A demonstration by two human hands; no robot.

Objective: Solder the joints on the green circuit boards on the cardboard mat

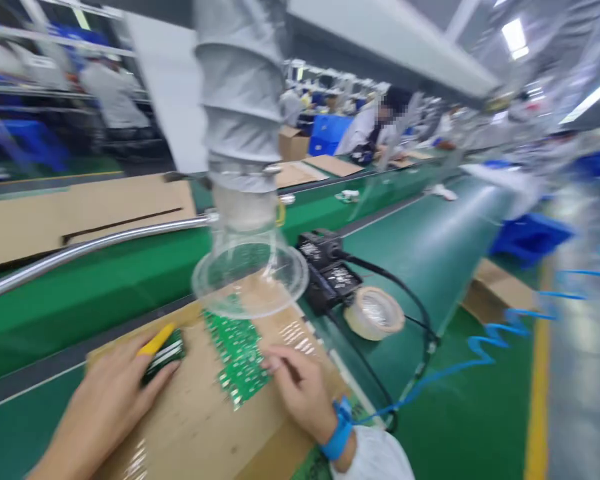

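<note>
Our left hand point(105, 400) pinches a yellow-handled tool point(156, 339) between thumb and fingers, pressed against a small dark green circuit board point(163, 357), while our right hand point(300, 390), wearing a blue wrist strap point(339, 430), lies with fingers loosely curled at the edge of a long green circuit board point(237, 357), and we cannot tell whether it pinches it. Both boards lie on a cardboard sheet point(190, 427) on the green counter point(430, 267), beneath the clear plastic funnel point(250, 273) of a grey fume duct point(240, 87). Just right of the sheet sit a black soldering station point(325, 270) and a roll of tape point(373, 313).
</note>
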